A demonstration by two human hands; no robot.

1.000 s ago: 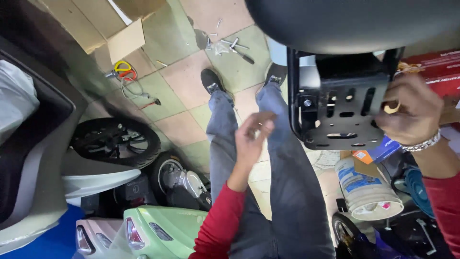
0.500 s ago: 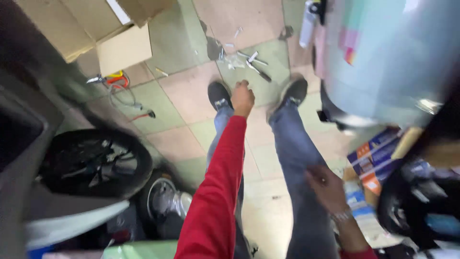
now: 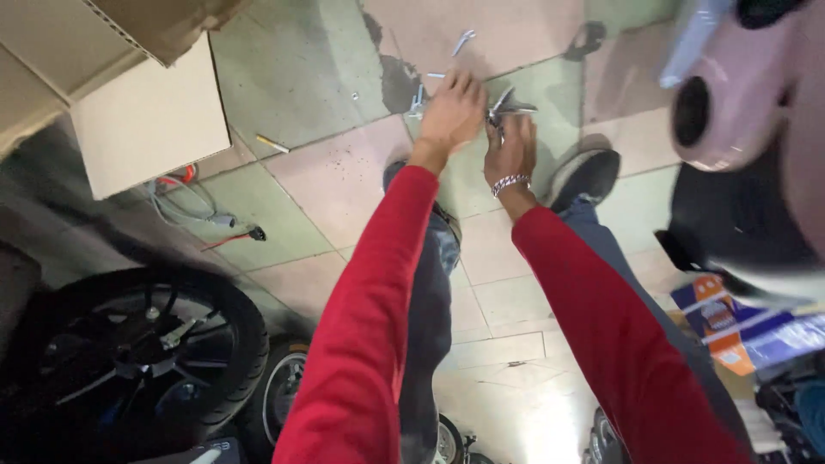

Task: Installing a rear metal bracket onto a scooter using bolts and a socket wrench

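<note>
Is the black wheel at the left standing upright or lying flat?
Cannot tell for sure: the black wheel shows its spoked face to the downward-looking camera, so probably flat.

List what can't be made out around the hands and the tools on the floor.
- Head view: which tool the right hand grips; motion blur smears the metal tools.
- Left hand: its fingers cover whatever lies under them.
- Left shoe: hidden by the red sleeve.

Blurred tools (image 3: 507, 105) partly hidden behind both hands.
</note>
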